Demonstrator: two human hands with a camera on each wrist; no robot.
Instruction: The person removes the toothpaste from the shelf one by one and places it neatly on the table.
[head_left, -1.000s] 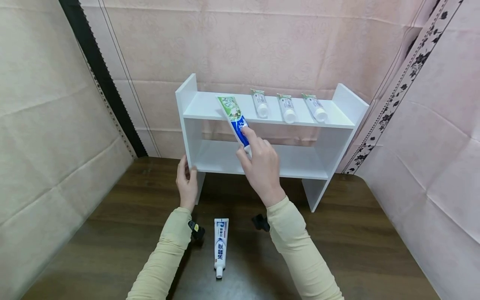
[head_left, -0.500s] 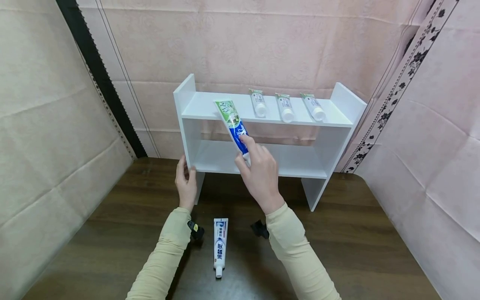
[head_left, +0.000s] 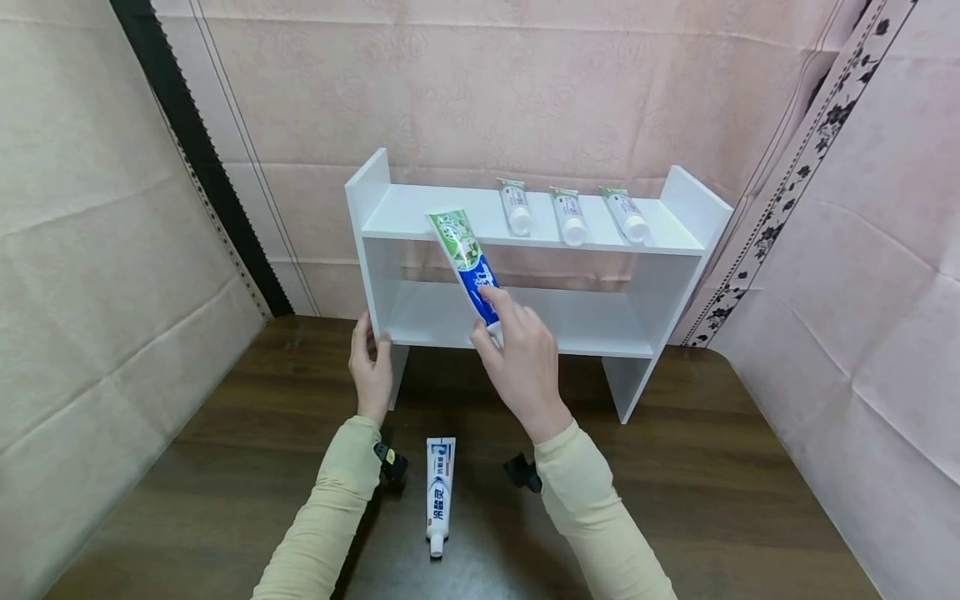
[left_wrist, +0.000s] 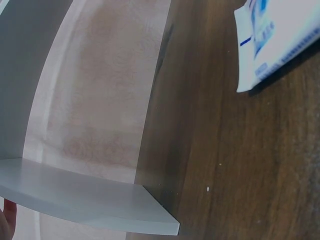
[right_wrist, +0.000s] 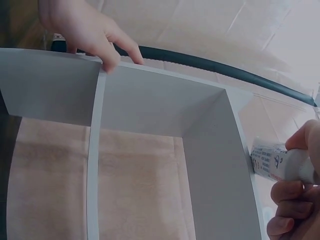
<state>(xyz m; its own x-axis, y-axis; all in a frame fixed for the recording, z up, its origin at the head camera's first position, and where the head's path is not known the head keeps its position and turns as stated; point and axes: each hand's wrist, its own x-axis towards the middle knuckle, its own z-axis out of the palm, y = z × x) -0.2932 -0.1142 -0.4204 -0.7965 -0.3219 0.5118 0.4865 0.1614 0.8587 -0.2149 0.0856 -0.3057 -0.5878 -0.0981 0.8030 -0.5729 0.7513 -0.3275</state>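
Note:
My right hand (head_left: 522, 362) pinches a green-and-blue toothpaste tube (head_left: 463, 254) by its cap end, thumb on one side and index finger along its face. The tube slants in front of the upper board of a white two-tier shelf (head_left: 416, 204), its flat green end up and to the left. In the right wrist view the tube's printed back (right_wrist: 272, 161) overlaps the upper board's edge. My left hand (head_left: 372, 375) grips the shelf's left side panel near the lower board, its fingertips over the front edge in the right wrist view.
Three white-capped tubes (head_left: 572, 218) lie side by side on the upper board, caps forward. A white-and-blue toothpaste tube (head_left: 439, 492) lies on the brown wooden table (head_left: 720, 492) between the forearms, cap toward me. Pale cloth (head_left: 525, 92) hangs behind and on both sides.
My right hand has drawn the green-and-blue tube slightly down and back toward me. My left hand stays on the side panel, and the other tubes lie as before.

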